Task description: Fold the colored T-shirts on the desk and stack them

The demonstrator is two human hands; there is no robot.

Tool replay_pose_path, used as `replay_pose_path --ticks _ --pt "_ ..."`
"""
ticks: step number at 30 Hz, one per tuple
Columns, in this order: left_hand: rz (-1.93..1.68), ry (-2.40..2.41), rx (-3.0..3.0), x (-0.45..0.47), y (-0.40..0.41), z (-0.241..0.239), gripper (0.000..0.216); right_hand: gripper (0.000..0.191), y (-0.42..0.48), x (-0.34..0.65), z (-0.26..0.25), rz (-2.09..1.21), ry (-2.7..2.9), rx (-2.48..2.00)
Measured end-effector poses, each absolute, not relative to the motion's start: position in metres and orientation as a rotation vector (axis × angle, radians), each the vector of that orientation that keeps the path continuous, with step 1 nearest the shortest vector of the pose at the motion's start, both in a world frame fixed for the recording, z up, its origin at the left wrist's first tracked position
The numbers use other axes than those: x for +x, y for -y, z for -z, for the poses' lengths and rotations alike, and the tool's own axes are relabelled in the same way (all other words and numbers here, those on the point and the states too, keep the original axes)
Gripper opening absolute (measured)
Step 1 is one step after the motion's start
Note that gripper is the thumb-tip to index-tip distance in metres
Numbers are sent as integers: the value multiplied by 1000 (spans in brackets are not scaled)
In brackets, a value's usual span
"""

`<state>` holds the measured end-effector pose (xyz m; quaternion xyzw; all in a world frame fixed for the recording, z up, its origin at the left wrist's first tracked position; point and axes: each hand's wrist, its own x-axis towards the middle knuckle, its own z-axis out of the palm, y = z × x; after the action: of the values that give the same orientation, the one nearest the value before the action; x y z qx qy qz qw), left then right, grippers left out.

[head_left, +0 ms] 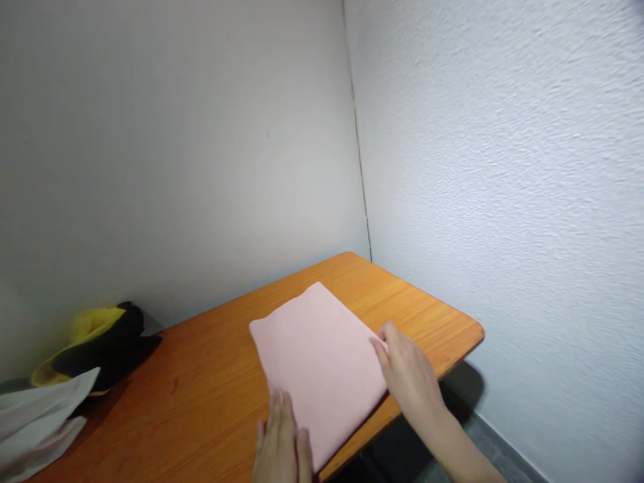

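Observation:
A folded pink cloth lies flat on the orange wooden table, near its right end. My left hand rests flat on the cloth's near left corner with the fingers close together. My right hand touches the cloth's right edge, its thumb and fingertips at the edge. Whether the right fingers pinch the cloth or only press on it cannot be made out.
A heap of yellow and black cloth lies at the table's far left against the wall. White cloth lies in front of it at the left edge. Two walls meet behind the table's far corner.

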<state>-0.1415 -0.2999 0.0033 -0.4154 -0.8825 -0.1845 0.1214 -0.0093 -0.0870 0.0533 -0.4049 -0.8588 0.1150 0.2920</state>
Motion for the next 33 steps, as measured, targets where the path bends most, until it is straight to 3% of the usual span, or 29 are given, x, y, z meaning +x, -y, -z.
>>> replay_pose_path --ticks 4,7,11,15,21,24,27,31,33 --pt "529 2497 -1582 -120 235 -5 54 18 11 33 -32 -277 2042 -1131" --pt "609 2386 -1522 -97 203 -1 51 26 -30 61 -19 -227 1967 -1144" --pt "761 2289 -1177 -66 176 0 36 37 -57 86 -8 -128 1928 -1175" --pt "835 2270 -1190 -42 153 -11 16 41 -72 97 -4 -34 1878 -1233" --pt "921 2358 -1161 -26 135 -16 25 35 -90 116 2 -33 1981 -1336" --pt "965 2381 -1106 -26 135 -12 27 41 -86 113 -10 154 2033 -1394" --pt "1011 2367 -1068 -25 134 -7 27 48 -72 78 -38 227 2130 -1147" --pt "1008 2363 -953 -15 127 2 34 43 -57 -11 -62 -69 2531 -421" --pt "938 2416 -907 -11 120 6 40 43 -50 -56 -62 -138 2674 -296"
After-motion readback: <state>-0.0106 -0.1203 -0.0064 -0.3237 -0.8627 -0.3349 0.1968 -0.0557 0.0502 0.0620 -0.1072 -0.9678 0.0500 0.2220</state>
